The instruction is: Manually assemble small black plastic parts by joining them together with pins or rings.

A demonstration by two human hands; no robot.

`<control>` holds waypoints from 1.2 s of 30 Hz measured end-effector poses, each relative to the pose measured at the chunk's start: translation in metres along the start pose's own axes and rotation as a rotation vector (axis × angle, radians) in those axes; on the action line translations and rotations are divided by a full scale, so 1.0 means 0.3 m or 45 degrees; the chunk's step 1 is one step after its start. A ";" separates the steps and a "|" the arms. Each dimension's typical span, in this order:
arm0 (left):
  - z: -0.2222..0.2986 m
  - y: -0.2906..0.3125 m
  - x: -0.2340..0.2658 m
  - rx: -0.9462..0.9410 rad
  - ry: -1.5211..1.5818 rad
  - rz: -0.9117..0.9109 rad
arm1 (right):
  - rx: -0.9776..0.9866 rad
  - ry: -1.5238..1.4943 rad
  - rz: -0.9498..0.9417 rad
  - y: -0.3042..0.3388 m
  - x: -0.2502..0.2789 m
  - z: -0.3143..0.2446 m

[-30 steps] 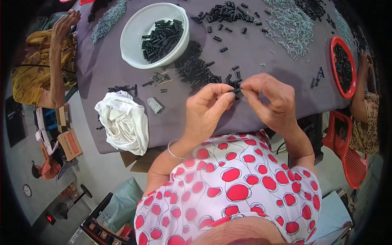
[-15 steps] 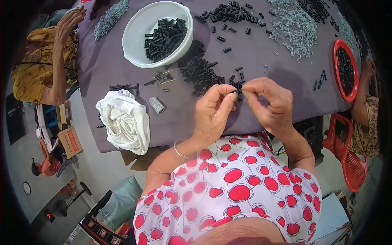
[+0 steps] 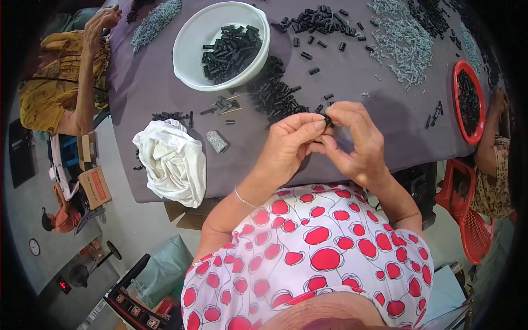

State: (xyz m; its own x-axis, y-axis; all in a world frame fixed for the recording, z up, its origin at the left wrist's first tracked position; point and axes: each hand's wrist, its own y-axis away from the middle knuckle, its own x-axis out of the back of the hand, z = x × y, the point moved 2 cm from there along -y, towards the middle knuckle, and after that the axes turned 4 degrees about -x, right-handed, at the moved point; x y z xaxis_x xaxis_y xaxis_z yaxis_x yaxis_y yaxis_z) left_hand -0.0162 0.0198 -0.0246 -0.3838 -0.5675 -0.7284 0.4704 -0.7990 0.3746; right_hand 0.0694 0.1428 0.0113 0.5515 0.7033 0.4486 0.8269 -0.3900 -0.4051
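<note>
Closely now, my left hand (image 3: pixel 291 142) and right hand (image 3: pixel 357 144) meet just above the near part of the grey cloth (image 3: pixel 401 126); my left thumb and forefinger are pinched on a small black part (image 3: pixel 328 119), which sits between the fingertips of both hands and is mostly hidden by them; my right fingertips are against it as well, though I cannot tell whether they close on it or only steady it. Just beyond my left hand lies a loose heap of black pieces (image 3: pixel 278 96); past it stands a white bowl (image 3: pixel 190 49) with more such pieces inside; a speckled grey cylinder (image 3: pixel 216 141) rests to my left, near a crumpled white cloth (image 3: pixel 170 165). Farther off to the right spreads a pile of pale, spring-like bits (image 3: pixel 404 47); at the table's right side, a red tray (image 3: pixel 471 138) holds dark pieces too.
</note>
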 end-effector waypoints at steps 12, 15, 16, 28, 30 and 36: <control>0.002 0.012 -0.017 0.254 0.310 -0.073 | 0.110 0.014 -0.075 0.006 0.028 0.016; -0.003 0.011 -0.013 0.161 0.155 -0.083 | 0.154 0.051 -0.035 0.011 0.029 0.022; -0.004 0.012 -0.011 0.092 0.015 -0.095 | 0.154 0.048 -0.035 0.012 0.026 0.027; 0.009 0.011 -0.051 -0.103 -0.135 0.142 | 0.281 0.148 0.130 0.011 -0.004 0.026; 0.008 0.009 -0.045 -0.104 -0.141 0.131 | 0.290 0.312 0.099 0.002 -0.005 0.022; 0.005 -0.001 -0.043 -0.111 -0.210 0.127 | 0.333 0.464 0.044 0.003 -0.008 0.025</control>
State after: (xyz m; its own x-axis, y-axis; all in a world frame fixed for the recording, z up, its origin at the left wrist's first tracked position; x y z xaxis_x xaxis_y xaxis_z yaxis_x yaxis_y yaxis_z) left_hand -0.0125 0.0271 -0.0145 -0.4531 -0.6736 -0.5840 0.5767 -0.7210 0.3841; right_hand 0.0680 0.1452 0.0040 0.6198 0.4188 0.6636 0.7776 -0.2135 -0.5914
